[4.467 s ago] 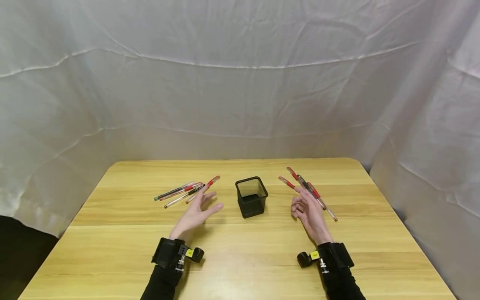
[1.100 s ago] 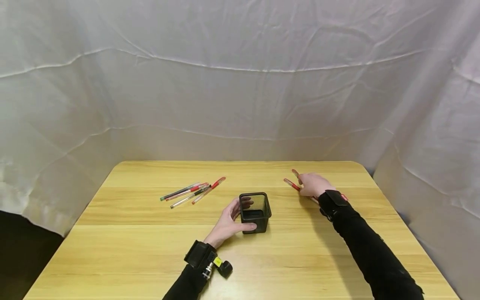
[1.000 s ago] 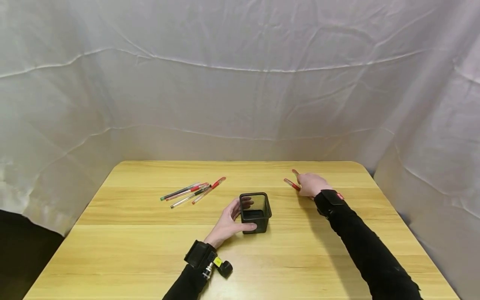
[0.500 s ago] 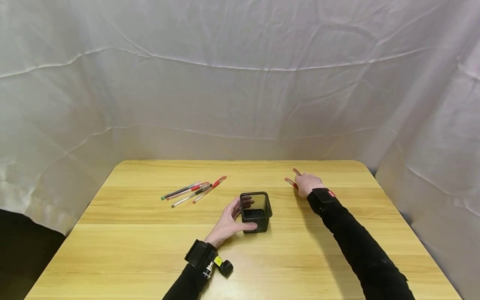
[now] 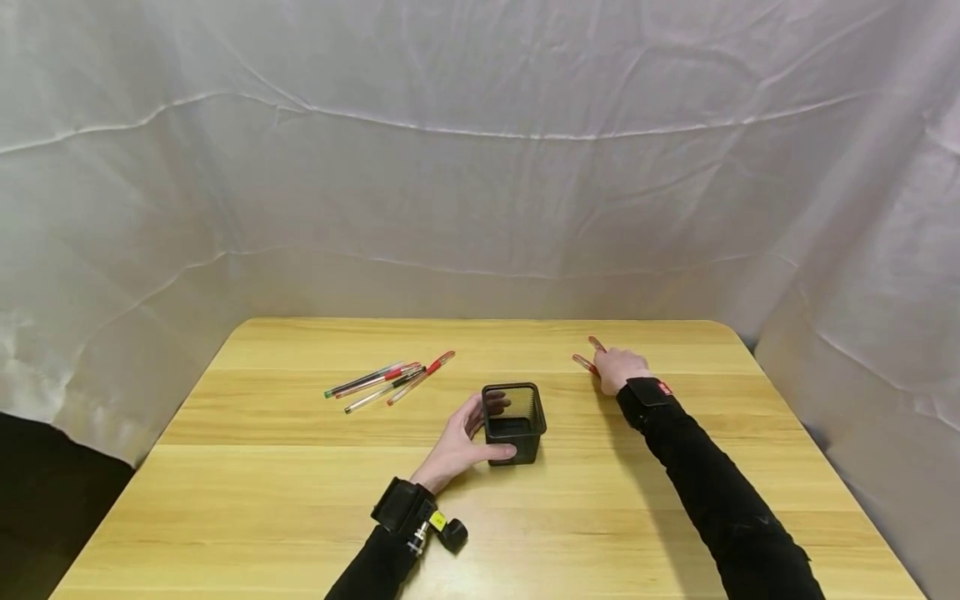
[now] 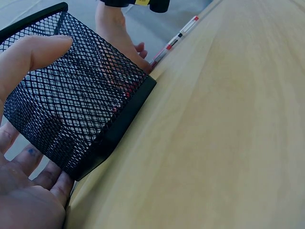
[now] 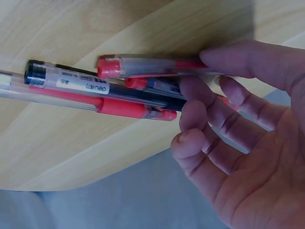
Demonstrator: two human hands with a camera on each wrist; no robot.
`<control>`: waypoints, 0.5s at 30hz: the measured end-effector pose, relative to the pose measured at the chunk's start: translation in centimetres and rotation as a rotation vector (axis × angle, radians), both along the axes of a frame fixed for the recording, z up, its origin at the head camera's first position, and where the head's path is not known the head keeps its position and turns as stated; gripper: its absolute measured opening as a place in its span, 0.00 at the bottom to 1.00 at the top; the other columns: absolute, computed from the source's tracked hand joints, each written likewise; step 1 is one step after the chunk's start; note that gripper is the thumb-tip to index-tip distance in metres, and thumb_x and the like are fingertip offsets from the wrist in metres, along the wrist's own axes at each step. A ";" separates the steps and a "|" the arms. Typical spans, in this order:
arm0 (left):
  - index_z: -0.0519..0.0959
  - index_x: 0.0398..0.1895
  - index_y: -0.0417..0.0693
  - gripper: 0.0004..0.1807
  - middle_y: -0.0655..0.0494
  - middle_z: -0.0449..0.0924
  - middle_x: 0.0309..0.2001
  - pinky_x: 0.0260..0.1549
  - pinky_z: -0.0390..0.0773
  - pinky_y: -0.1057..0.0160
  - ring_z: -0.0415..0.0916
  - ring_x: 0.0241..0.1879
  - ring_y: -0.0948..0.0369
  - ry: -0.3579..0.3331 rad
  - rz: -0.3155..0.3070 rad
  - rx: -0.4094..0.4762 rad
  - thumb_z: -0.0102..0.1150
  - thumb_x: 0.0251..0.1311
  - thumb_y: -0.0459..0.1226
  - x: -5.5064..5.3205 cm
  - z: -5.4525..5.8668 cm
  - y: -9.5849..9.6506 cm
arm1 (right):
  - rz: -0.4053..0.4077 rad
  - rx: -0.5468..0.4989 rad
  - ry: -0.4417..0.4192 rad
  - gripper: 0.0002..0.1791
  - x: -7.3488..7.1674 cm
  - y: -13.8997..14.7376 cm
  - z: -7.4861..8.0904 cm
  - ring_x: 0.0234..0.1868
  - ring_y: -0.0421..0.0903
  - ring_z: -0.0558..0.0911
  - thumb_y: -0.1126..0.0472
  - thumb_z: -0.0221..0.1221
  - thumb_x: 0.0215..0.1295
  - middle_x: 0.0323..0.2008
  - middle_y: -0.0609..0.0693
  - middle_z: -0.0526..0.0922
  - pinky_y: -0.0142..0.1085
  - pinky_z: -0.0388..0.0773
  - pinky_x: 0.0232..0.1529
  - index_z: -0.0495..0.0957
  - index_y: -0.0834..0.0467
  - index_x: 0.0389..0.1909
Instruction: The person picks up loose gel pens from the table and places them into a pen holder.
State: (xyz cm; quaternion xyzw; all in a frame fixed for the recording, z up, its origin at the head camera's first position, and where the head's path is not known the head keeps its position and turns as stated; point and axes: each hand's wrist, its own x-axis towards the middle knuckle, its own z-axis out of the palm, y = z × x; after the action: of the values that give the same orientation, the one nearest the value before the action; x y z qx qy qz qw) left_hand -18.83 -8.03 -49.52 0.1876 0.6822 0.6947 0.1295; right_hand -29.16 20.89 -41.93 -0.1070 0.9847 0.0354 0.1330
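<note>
My left hand (image 5: 456, 446) holds a square black mesh pen holder (image 5: 528, 452) upright on the table, thumb on its near side and fingers around the far left side. The left wrist view shows the mesh wall (image 6: 100, 90) between thumb and fingers. At the right, my right hand (image 5: 621, 368) is over a small group of gel pens. In the right wrist view, its thumb and index finger pinch a red-capped gel pen (image 7: 143, 66). Beneath and beside that lie a black-capped pen (image 7: 86, 82) and other red pens (image 7: 124, 108). From the head view, the hand hides most of them.
Several more gel pens (image 5: 386, 383), red, black and green-ended, lie in a loose bunch left of the holder. The wooden table (image 5: 525, 533) has rounded far corners. A pale curtain (image 5: 480, 208) hangs behind and around it.
My left hand has gone to the pen holder, which now stands slightly nearer. My right hand has reached over the right-hand pens, shifted slightly left, and pinches a red one.
</note>
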 end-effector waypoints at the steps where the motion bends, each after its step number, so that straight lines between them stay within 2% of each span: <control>1: 0.63 0.74 0.46 0.45 0.48 0.69 0.72 0.80 0.52 0.49 0.60 0.76 0.54 -0.001 -0.001 -0.002 0.75 0.53 0.34 0.0 0.0 0.0 | 0.002 -0.001 0.004 0.02 0.1 0.0 0.0 0.36 0.58 0.80 0.68 0.58 0.65 0.43 0.67 0.81 0.51 0.82 0.36 0.74 0.63 0.36; 7: 0.63 0.74 0.45 0.45 0.48 0.69 0.73 0.80 0.52 0.49 0.60 0.76 0.53 -0.004 -0.002 0.008 0.75 0.53 0.33 0.0 0.1 0.0 | 0.019 -0.027 0.031 0.04 0.2 0.4 -0.3 0.35 0.58 0.80 0.68 0.59 0.64 0.42 0.67 0.82 0.51 0.82 0.35 0.73 0.63 0.36; 15: 0.64 0.74 0.46 0.45 0.48 0.70 0.72 0.80 0.53 0.48 0.61 0.76 0.52 -0.002 0.001 0.013 0.75 0.52 0.33 0.0 0.0 0.0 | 0.027 -0.056 0.023 0.08 0.2 0.8 -0.5 0.33 0.56 0.76 0.68 0.62 0.61 0.39 0.64 0.81 0.48 0.79 0.33 0.72 0.62 0.36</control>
State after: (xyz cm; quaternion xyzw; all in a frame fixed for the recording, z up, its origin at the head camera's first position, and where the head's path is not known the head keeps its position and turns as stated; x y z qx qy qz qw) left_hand -18.80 -8.07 -49.51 0.1873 0.6775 0.6996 0.1285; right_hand -28.93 21.73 -42.47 -0.1236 0.9852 0.0110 0.1184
